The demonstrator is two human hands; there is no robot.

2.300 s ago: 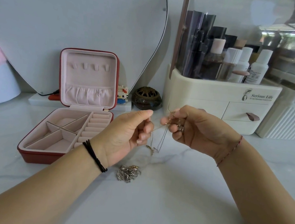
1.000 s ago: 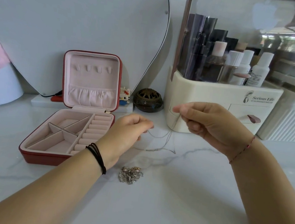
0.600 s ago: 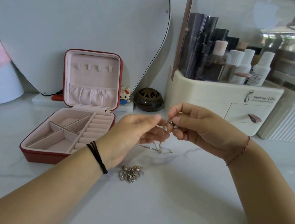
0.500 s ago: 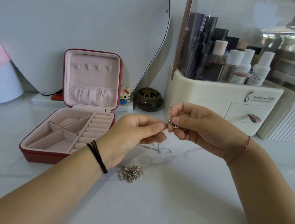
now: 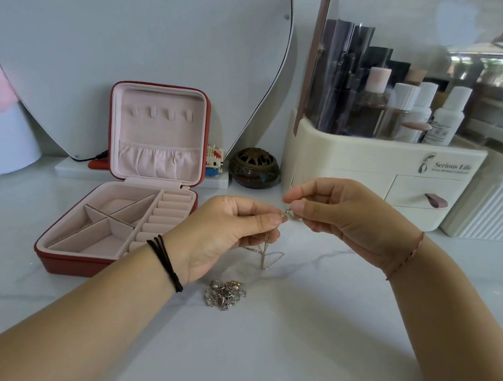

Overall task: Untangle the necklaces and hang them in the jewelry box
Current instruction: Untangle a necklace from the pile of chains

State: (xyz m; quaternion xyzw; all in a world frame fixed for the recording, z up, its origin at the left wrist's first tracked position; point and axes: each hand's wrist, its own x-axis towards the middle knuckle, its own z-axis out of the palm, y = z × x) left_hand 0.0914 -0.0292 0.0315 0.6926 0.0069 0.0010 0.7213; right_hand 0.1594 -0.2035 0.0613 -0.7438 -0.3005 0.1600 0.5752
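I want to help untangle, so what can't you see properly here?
Head view only:
Thin silver necklace chain: too fine to tell whether knots remain.
Its clasp end: mostly covered by fingertips of the left hand and right hand.
Tangled silver jewellery heap: too small to count pieces.
Cream plastic organiser: small print too tiny to read.
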